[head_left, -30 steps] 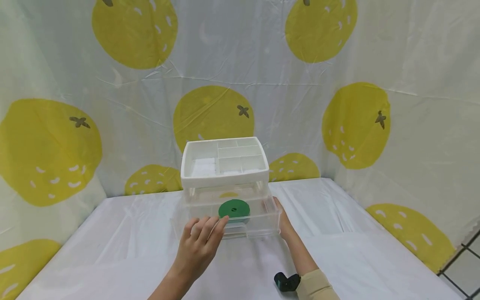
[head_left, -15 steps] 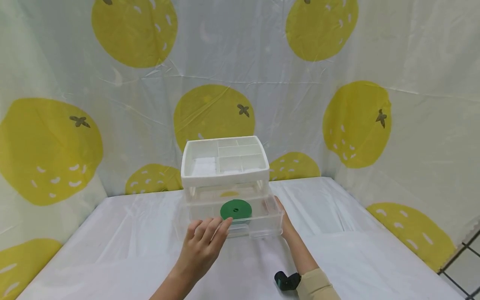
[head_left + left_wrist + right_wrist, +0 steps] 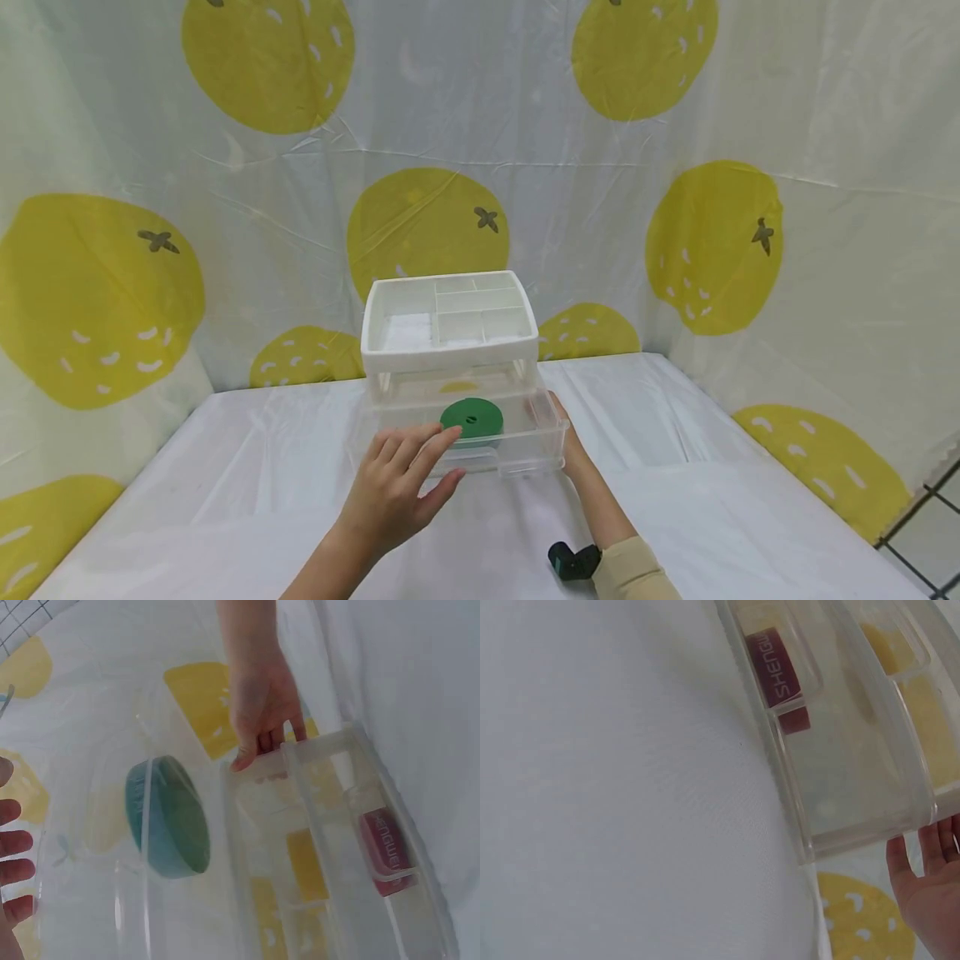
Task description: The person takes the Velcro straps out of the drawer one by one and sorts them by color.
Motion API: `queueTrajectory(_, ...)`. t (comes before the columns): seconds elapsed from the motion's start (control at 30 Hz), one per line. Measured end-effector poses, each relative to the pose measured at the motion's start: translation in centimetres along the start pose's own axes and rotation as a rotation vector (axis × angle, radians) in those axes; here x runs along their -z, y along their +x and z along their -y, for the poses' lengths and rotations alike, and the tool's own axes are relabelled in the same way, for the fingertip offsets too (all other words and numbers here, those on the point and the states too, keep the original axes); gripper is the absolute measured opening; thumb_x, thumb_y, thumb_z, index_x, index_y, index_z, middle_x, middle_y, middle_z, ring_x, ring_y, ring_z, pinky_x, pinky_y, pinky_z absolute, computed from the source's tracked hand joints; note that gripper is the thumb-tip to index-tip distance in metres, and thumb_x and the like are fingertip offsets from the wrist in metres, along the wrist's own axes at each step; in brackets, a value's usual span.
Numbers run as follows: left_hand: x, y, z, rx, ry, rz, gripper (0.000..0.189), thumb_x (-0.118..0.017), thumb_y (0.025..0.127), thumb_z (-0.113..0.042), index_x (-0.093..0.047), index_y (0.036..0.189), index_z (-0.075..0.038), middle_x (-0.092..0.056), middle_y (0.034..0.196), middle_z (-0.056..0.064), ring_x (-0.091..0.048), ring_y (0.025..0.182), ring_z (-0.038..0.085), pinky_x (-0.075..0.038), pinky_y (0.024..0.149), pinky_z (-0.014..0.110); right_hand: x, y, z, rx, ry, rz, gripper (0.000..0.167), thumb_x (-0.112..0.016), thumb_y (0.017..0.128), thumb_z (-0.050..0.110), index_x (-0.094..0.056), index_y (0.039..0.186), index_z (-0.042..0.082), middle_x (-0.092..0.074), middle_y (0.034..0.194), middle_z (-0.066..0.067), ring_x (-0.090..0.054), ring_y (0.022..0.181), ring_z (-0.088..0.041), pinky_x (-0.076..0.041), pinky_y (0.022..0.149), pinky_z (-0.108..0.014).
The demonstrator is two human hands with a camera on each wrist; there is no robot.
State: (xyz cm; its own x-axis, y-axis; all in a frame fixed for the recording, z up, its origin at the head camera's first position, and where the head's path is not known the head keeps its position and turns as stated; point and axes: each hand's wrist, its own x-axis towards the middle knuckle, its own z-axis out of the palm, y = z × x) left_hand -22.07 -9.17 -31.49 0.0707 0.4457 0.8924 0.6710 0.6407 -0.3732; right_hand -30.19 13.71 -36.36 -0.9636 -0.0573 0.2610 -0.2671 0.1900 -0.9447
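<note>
A desktop organizer with a white compartment top [image 3: 450,325] has a clear drawer [image 3: 528,450] pulled out toward me. Inside that drawer lies a thick, round green disc [image 3: 480,412] with a small hole in its middle, its teal side showing in the left wrist view. My left hand [image 3: 393,483] is at the drawer's front edge, thumb spread apart from the fingers, nothing between them. The right hand [image 3: 262,701] reaches along the organizer's right side, fingertips against its clear wall; the head view hides part of it behind the drawer.
A dark red label [image 3: 774,669] with white letters shows on the organizer's clear body. A black device [image 3: 573,562] sits by the right sleeve [image 3: 633,571]. White cloth [image 3: 712,517] covers the table, and a curtain with yellow fruit [image 3: 427,221] hangs behind.
The drawer and green disc have shifted slightly right. My left thumb has come away from the fingers and the hand has opened out at the drawer's front. The right hand stays at the side.
</note>
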Motion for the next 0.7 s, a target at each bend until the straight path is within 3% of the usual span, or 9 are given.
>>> queueTrajectory(0.07, 0.3, 0.4, 0.3, 0.035, -0.083, 0.042, 0.035, -0.045, 0.093, -0.033, -0.062, 0.107, -0.006, -0.060, 0.099, 0.005, -0.053, 0.083, 0.020, -0.039, 0.073, 0.030, 0.0, 0.0, 0.1, 0.004, -0.021, -0.003, 0.041, -0.042, 0.096, 0.023, -0.037, 0.130, 0.001, -0.051, 0.115, -0.018, -0.048, 0.094, -0.013, -0.042, 0.083, -0.028)
queueTrajectory(0.2, 0.7, 1.1, 1.3, 0.075, -0.152, 0.159, 0.038, -0.040, 0.095, -0.035, -0.059, 0.113, -0.008, -0.059, 0.110, 0.005, -0.054, 0.095, 0.022, -0.042, 0.080, 0.032, 0.0, 0.0, 0.1, 0.017, -0.032, -0.005, 0.041, -0.042, 0.095, 0.023, -0.037, 0.129, 0.000, -0.051, 0.116, -0.019, -0.048, 0.095, -0.013, -0.042, 0.084, -0.029)
queueTrajectory(0.3, 0.9, 1.4, 2.0, 0.093, -0.176, 0.233, 0.038, -0.036, 0.096, -0.035, -0.058, 0.115, -0.010, -0.058, 0.114, 0.005, -0.054, 0.102, 0.022, -0.042, 0.086, 0.032, 0.0, 0.0, 0.1, 0.009, -0.025, 0.000, 0.041, -0.042, 0.096, 0.024, -0.037, 0.129, 0.001, -0.051, 0.116, -0.019, -0.048, 0.095, -0.013, -0.042, 0.085, -0.029)
queueTrajectory(0.53, 1.1, 2.2, 3.1, 0.093, -0.207, 0.337, 0.037, -0.035, 0.097, -0.035, -0.055, 0.120, -0.013, -0.056, 0.119, 0.005, -0.052, 0.108, 0.021, -0.043, 0.091, 0.033, 0.1, 0.3, -0.3, 0.009, -0.016, 0.002, 0.040, -0.042, 0.096, 0.023, -0.037, 0.129, 0.001, -0.052, 0.114, -0.019, -0.048, 0.092, -0.012, -0.042, 0.083, -0.028)
queueTrajectory(0.7, 1.2, 2.6, 3.8, 0.109, -0.207, 0.474, 0.038, -0.040, 0.096, -0.038, -0.049, 0.128, -0.019, -0.051, 0.128, 0.003, -0.050, 0.114, 0.022, -0.044, 0.093, 0.039, 0.1, 0.2, -0.3, 0.010, -0.011, 0.005, 0.040, -0.041, 0.096, 0.024, -0.037, 0.129, 0.001, -0.052, 0.114, -0.018, -0.049, 0.093, -0.013, -0.043, 0.084, -0.029)
